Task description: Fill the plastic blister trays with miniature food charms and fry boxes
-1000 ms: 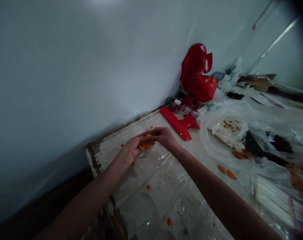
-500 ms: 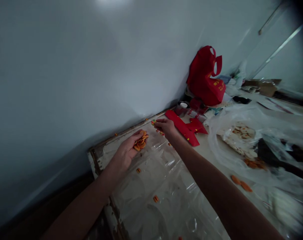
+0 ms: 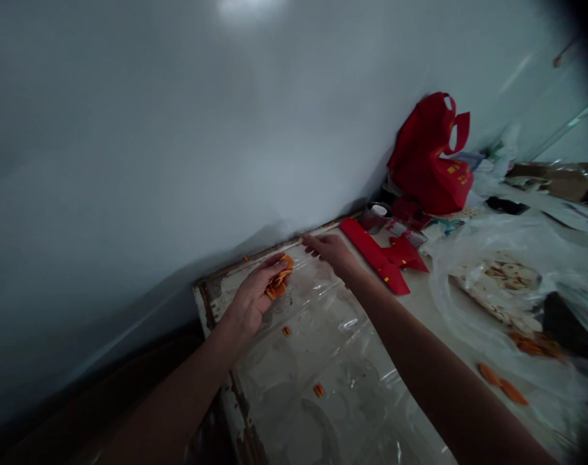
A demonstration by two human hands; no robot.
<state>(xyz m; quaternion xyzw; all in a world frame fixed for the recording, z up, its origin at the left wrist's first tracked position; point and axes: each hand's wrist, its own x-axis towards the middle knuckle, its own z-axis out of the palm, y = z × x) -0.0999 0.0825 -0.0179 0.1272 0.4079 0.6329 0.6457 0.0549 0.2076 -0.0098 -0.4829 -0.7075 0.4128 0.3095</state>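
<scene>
In my left hand (image 3: 256,290), the fingers curl around a bunch of thin, round orange pieces (image 3: 279,279). That hand hovers over the table's far left part. My right hand (image 3: 329,250) is by the table's back edge, its thumb and fingers pinched together. Whatever sits between those fingertips is too small and dim to make out. Beneath both hands spreads a clear plastic sheet (image 3: 318,349). Small orange pieces with a dark stripe lie about: one piece (image 3: 286,331) below my left hand, another piece (image 3: 318,390) nearer me, and a third (image 3: 245,258) on the back ledge.
A wall (image 3: 153,129) rises behind the table. Right of my right hand lie red cloth-like strips (image 3: 376,255), a roll of tape (image 3: 375,216) and a red bag (image 3: 430,161). Farther right, a clear plastic bag (image 3: 449,284) holds pale and orange pieces. Two orange ovals (image 3: 502,383) lie below it.
The view has swung left, so things sit farther right. My right hand has moved slightly left along the back edge; the small multicoloured piece at its fingertips no longer shows. My left hand keeps its bunch.
</scene>
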